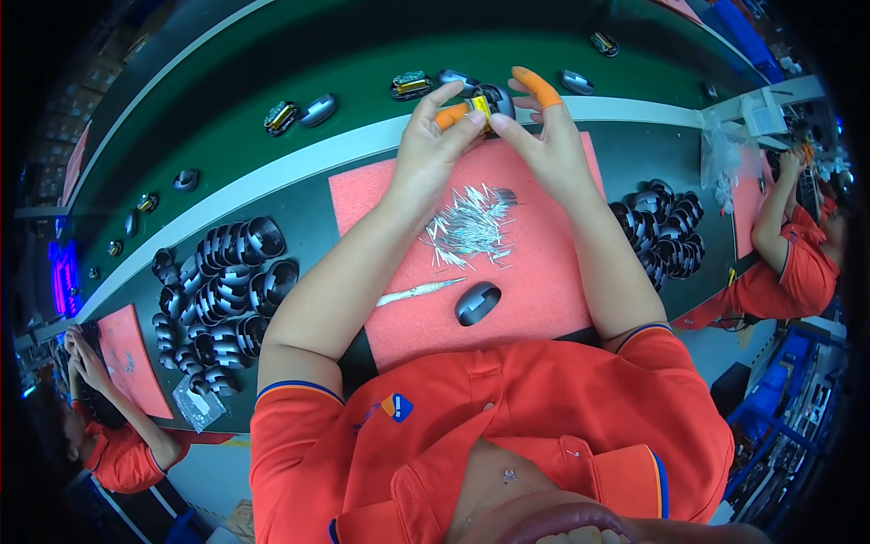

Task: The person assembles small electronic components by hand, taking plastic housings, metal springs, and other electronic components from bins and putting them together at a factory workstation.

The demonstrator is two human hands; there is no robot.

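Over the far edge of the bench, both hands meet at a small electronic assembly [480, 106] with a yellow block. A dark rounded casing [497, 98] is right behind and beside it. My left hand [433, 136] pinches the assembly between thumb and fingers; one finger wears an orange cot. With its thumb against the casing, my right hand [546, 136] grips that side, its orange-cotted index finger raised. Below them, a pile of thin silvery pins [471, 227] lies on a pink foam mat [544, 290]. A white pen-like tool [421, 291] and a dark oval shell [478, 303] lie nearer.
Dark shells are stacked at left [227, 290] and right [666, 227]. Beyond a pale rail [299, 163], a green belt [245, 100] carries circuit assemblies [411, 85] and grey casings [317, 110]. Co-workers in red sit at far left [127, 453] and right [788, 272].
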